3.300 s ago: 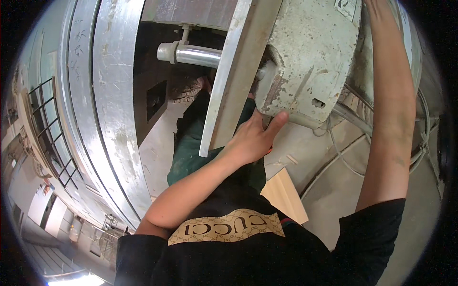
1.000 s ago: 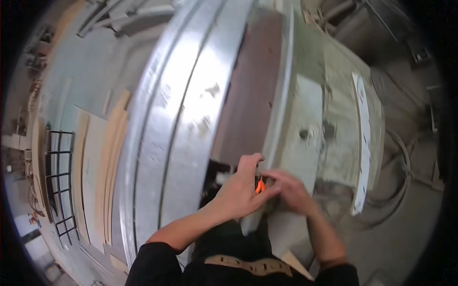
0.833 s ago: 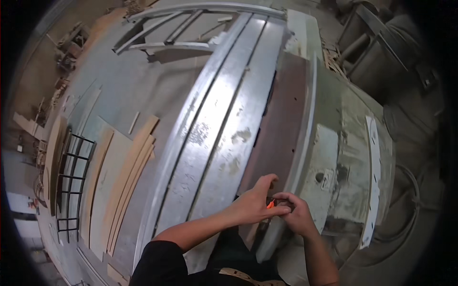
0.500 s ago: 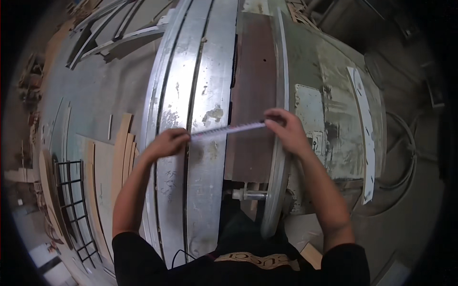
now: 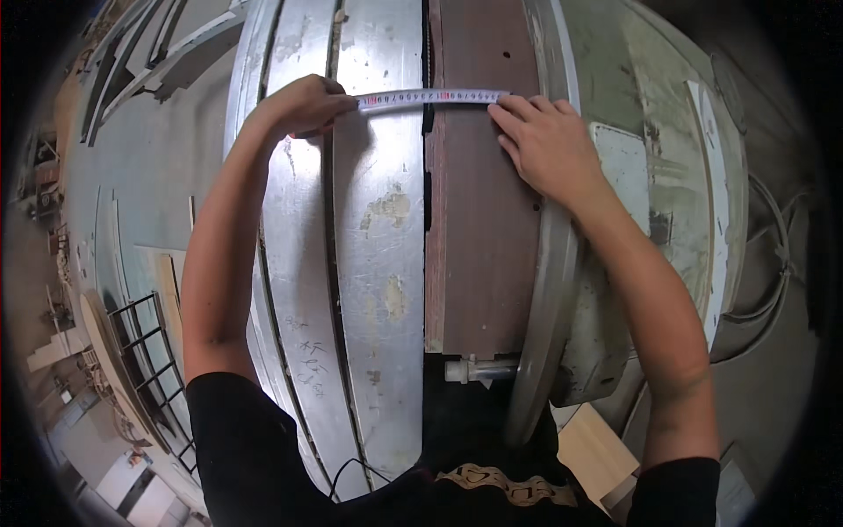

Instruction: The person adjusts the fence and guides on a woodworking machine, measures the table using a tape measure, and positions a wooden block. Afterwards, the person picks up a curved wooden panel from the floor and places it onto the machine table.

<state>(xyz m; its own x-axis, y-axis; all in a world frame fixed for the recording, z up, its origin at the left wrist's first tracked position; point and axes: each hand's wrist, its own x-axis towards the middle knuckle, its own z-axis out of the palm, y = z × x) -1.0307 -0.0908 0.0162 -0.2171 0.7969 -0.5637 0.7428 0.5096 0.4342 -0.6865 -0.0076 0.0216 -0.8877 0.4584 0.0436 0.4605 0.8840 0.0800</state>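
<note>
A white tape measure (image 5: 426, 97) is stretched crosswise from one hand to the other, over the silver metal bed (image 5: 382, 290) and a reddish-brown board (image 5: 487, 228). My left hand (image 5: 307, 107) is closed around the tape's left end, above the slotted part of the bed; whether a case sits in the palm is hidden. On the other side, my right hand (image 5: 551, 147) has its fingertips closed on the tape's right end, over the board beside the long metal rail (image 5: 558, 255). Whether the tape touches the board cannot be told.
Right of the rail lies a worn greenish panel (image 5: 606, 53) with a long white strip (image 5: 713, 202). A black metal rack (image 5: 149, 351) and wooden strips stand at the left. A pipe fitting (image 5: 479, 371) juts out below the board, and cables (image 5: 777, 263) hang far right.
Both hands have moved farther out along the bed with the tape. The tape, slanted before, now runs nearly straight across, and my right hand has turned more palm-down. The whole view has shifted.
</note>
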